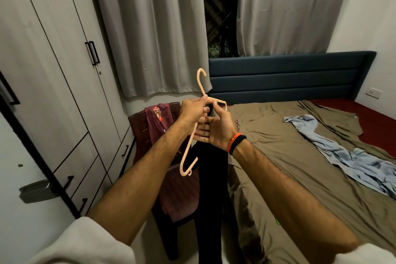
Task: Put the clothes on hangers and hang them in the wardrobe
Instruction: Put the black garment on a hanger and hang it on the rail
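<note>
Beside the bed point(278, 167), both hands meet on a peach hanger point(189, 150); left hand point(194, 111) pinches its neck while right hand point(216, 128) feeds a black garment point(212, 188) on, presumably for the closed wardrobe point(53, 92) further left.

Peach hanger point(188, 148); black garment point(212, 188); maroon chair point(171, 188); olive-brown sheet point(278, 156); pale blue cloth point(334, 152), possibly shirt.

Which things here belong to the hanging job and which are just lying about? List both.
Part of the job:
- peach plastic hanger, gripped by the left hand
- black garment, held with the right hand
- light blue garment on the bed
- maroon garment on the chair
- wardrobe

Just lying about:
- grey curtains
- blue headboard
- wall socket
</note>
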